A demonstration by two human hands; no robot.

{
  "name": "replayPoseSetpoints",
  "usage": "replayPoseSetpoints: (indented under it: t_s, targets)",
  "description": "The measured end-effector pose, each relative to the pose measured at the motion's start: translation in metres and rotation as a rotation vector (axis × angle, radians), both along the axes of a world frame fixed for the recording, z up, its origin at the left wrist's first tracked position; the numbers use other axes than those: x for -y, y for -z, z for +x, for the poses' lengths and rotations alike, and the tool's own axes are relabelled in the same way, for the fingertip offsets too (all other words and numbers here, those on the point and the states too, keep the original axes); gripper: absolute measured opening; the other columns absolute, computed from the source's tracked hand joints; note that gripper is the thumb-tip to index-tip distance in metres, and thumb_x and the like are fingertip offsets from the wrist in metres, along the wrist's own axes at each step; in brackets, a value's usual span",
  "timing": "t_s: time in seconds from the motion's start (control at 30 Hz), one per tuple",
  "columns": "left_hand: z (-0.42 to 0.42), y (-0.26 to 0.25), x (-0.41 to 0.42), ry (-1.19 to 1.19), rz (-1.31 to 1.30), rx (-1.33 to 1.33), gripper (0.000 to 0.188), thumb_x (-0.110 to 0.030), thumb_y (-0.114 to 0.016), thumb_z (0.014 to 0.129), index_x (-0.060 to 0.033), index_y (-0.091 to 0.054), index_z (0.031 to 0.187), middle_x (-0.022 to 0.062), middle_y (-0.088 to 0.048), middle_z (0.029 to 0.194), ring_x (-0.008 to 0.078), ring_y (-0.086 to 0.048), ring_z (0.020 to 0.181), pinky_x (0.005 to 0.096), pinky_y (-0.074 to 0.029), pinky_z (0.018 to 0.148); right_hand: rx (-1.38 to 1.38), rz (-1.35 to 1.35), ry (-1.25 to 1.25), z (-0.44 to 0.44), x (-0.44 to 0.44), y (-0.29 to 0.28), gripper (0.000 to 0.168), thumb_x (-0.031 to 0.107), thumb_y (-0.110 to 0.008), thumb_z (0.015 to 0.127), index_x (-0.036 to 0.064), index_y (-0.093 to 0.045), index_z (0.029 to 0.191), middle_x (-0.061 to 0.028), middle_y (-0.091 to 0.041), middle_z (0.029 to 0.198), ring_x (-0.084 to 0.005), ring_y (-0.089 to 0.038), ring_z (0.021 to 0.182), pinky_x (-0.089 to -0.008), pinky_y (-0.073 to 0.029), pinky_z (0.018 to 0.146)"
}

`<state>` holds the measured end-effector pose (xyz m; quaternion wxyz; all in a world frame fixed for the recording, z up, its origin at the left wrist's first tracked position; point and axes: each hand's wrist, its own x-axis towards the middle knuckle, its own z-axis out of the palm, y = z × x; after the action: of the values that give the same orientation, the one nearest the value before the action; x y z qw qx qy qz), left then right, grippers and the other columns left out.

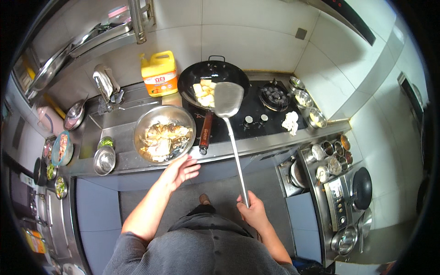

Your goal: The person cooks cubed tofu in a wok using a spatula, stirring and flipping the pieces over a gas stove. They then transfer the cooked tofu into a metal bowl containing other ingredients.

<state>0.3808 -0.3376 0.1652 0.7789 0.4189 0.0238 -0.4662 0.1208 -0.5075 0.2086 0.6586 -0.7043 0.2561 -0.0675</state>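
My right hand [252,209] grips the handle of a long metal wok spatula [229,98], whose broad blade hangs over the right part of a black wok [235,74]. Pale yellow cubes, possibly tofu [205,92], lie in the wok, some of them hidden behind the blade. The wok's wooden handle [206,129] points towards me. My left hand [180,172] is empty, fingers apart, just below the near rim of a steel bowl [138,128]; whether it touches the rim I cannot tell. Browned fried fish [165,137] fills the bowl.
A yellow detergent jug [160,75] stands left of the wok. To the right are a bare burner [274,97], a crumpled white cloth [290,122] and several small steel bowls [302,99]. Seasoning jars [333,165] fill the side counter. A small steel bowl [104,160] sits near the left front edge.
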Motion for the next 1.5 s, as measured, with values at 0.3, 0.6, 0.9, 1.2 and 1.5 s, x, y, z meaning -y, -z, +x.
replayPoseSetpoints:
  t_s: [0.3, 0.6, 0.9, 1.2, 1.5]
  targets:
    - [0.081, -0.001, 0.118, 0.158, 0.073, -0.1, 0.027, -0.019, -0.064, 0.089, -0.0019, -0.06, 0.108, 0.009, -0.065, 0.095, 0.0322, -0.064, 0.104, 0.0388, -0.058, 0.071, 0.055, 0.153, 0.305, 0.02, 0.079, -0.013, 0.01, -0.003, -0.053, 0.085, 0.005, -0.05, 0.091, -0.0003, -0.048, 0.059, -0.008, -0.045, 0.041, -0.0233, -0.037, 0.038]
    - [0.07, -0.046, 0.095, 0.216, -0.033, -0.187, 0.018, -0.011, -0.06, 0.085, -0.0075, -0.051, 0.1, -0.0039, -0.047, 0.07, 0.0041, -0.041, 0.049, 0.0213, -0.036, 0.044, 0.097, 0.201, 0.391, 0.064, 0.12, -0.004, 0.01, -0.002, -0.052, 0.085, 0.005, -0.05, 0.091, -0.0009, -0.047, 0.059, -0.0087, -0.045, 0.041, -0.0233, -0.036, 0.038]
    - [0.078, -0.07, 0.088, 0.224, 0.044, -0.049, 0.024, -0.006, -0.062, 0.08, -0.0069, -0.05, 0.101, 0.0015, -0.049, 0.069, 0.0078, -0.042, 0.044, 0.0266, -0.039, 0.039, 0.118, 0.116, 0.24, 0.106, 0.167, -0.016, 0.009, -0.001, -0.055, 0.085, 0.005, -0.051, 0.091, 0.0004, -0.048, 0.059, -0.0071, -0.045, 0.042, -0.023, -0.036, 0.038]
    - [0.054, -0.05, 0.124, 0.216, 0.081, -0.044, 0.019, -0.006, -0.062, 0.081, -0.0074, -0.05, 0.096, 0.0012, -0.048, 0.069, 0.0083, -0.044, 0.046, 0.0243, -0.04, 0.041, 0.108, 0.057, 0.157, 0.119, 0.216, -0.021, 0.008, 0.0, -0.053, 0.086, 0.005, -0.05, 0.092, 0.0012, -0.045, 0.056, -0.0081, -0.042, 0.039, -0.0229, -0.034, 0.036]
    - [0.051, -0.062, 0.121, 0.075, 0.066, -0.007, 0.024, -0.009, -0.065, 0.081, -0.0073, -0.049, 0.1, 0.0014, -0.049, 0.071, 0.0085, -0.046, 0.047, 0.0245, -0.042, 0.042, 0.062, 0.012, 0.032, 0.135, 0.235, -0.025, 0.008, 0.003, -0.056, 0.085, 0.007, -0.052, 0.091, 0.0022, -0.046, 0.056, -0.0072, -0.044, 0.041, -0.023, -0.034, 0.039]
